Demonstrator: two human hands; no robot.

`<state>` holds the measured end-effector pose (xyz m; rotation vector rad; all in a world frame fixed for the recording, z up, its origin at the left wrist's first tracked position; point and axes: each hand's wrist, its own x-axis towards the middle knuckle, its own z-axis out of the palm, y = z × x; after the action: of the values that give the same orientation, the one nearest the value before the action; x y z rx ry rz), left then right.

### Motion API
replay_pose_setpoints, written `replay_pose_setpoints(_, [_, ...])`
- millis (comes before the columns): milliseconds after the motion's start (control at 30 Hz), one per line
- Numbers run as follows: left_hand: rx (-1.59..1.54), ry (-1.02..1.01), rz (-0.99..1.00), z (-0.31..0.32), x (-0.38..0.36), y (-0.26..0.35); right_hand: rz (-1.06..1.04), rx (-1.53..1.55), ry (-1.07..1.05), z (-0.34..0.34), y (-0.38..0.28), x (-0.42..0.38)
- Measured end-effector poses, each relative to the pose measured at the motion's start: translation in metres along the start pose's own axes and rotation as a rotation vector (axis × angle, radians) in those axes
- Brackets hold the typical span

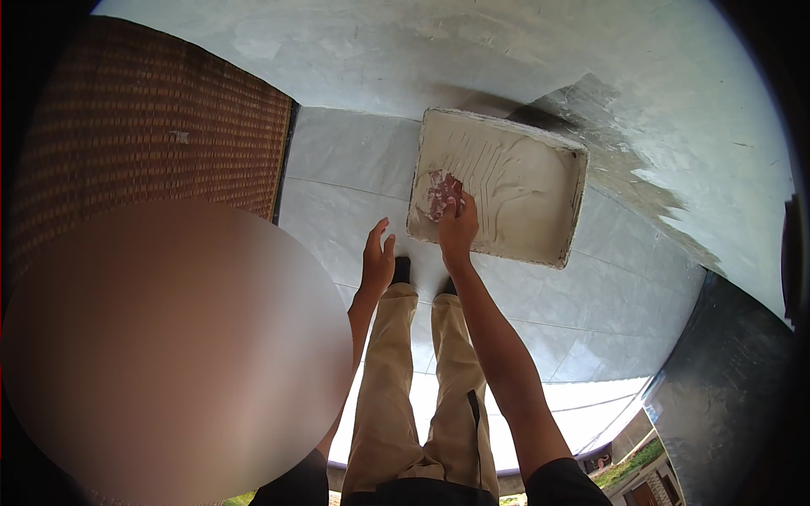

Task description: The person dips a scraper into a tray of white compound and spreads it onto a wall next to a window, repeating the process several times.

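Observation:
My right hand (pixel 458 229) grips a reddish-brown piece (pixel 441 192) smeared with pale paste; its exact kind is hard to make out. That piece rests against the paste near the left end of a shallow rectangular tray (pixel 498 255). Pale, creamy paste (pixel 527 190) coats the tray's inside, with ridged grooves showing through. To the left of the tray, my left hand (pixel 379 255) hovers over the floor, fingers apart and holding nothing.
Grey tiles (pixel 346 173) make up the floor. A pale wall (pixel 354 51) with a rough grey patch (pixel 629 139) rises beyond the tray. Brown woven panelling (pixel 194 118) stands at left, a dark panel (pixel 726 371) at right. A large blurred area hides the lower left.

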<state>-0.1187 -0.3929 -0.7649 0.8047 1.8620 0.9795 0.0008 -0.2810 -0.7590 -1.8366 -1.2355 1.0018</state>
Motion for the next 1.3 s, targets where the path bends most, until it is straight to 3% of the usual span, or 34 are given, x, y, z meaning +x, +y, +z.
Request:
replay_pose_setpoints(267, [-0.011, -0.001, 0.001, 0.002, -0.002, -0.006, 0.096, 0.037, -0.081, -0.006, 0.0, 0.0])
replay_pose_setpoints(600, [0.012, -0.038, -0.039, 0.0, -0.009, -0.002, 0.062, 0.025, -0.094, -0.01, -0.002, -0.001])
replay_pose_setpoints(900, [0.001, 0.002, -0.004, -0.002, -0.016, -0.005, 0.142, -0.109, -0.112, -0.015, -0.004, 0.007])
replay_pose_setpoints(1000, [0.014, 0.003, 0.008, -0.007, -0.018, 0.003, 0.177, -0.05, -0.164, -0.013, 0.018, 0.02])
replay_pose_setpoints(1067, [0.03, 0.003, 0.029, -0.01, -0.018, 0.005, 0.371, 0.08, -0.36, -0.018, 0.016, 0.029])
replay_pose_setpoints(1100, [0.022, 0.005, 0.044, -0.012, -0.018, 0.007, 0.36, 0.088, -0.354, -0.024, 0.015, 0.032])
replay_pose_setpoints(1167, [0.009, 0.01, 0.079, -0.017, -0.018, 0.019, 0.541, 0.183, -0.507, -0.049, -0.022, 0.03])
replay_pose_setpoints(1300, [0.008, 0.021, 0.136, -0.028, -0.014, 0.065, 0.492, 0.265, -0.597, -0.091, -0.047, 0.033])
